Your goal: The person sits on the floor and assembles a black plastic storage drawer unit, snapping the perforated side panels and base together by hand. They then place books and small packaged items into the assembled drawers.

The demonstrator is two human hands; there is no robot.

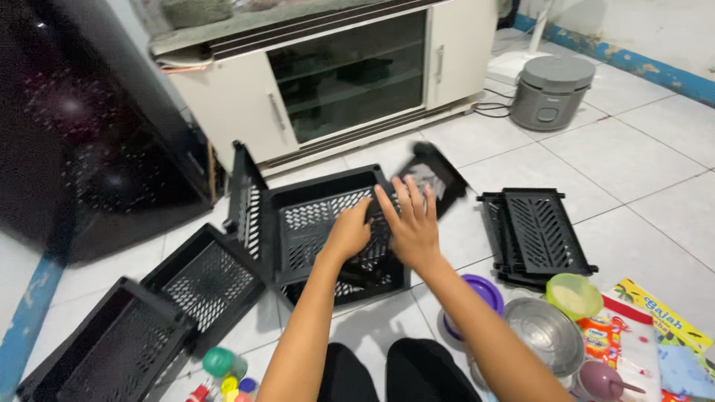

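Left hand grip: left hand (348, 232) is curled closed on the near rim of the black crate (328, 223).
Right hand grip: right hand (412, 219) lies flat, fingers spread open, on the crate's right rim.
Crate position: on the tiled floor (640, 171), centre, just in front of the knees.
Left: two black perforated trays (149, 320), side by side.
Right: stacked black panels (536, 234), apart from the crate.
Near right: purple bowl (488, 290), steel bowl (547, 335), green lid (573, 295).
Far: white cabinet (335, 74); grey cooker (551, 91).
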